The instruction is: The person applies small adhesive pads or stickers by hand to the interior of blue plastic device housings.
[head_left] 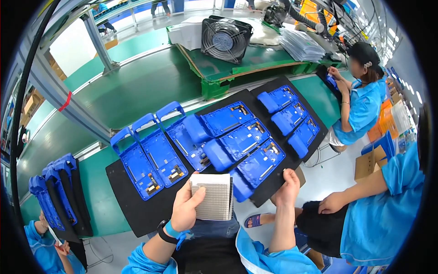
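My left hand holds a white sheet of small square pads in front of my lap. My right hand grips the near edge of a black tray that carries three blue plastic housings with open insides. To the left, another black tray lies on the green conveyor belt with three more blue housings. A further black tray with three blue housings lies to the right.
A person in a blue shirt sits close on my right, and another works farther along the belt. A stack of trays with blue housings stands at the left. A black fan sits on the far table.
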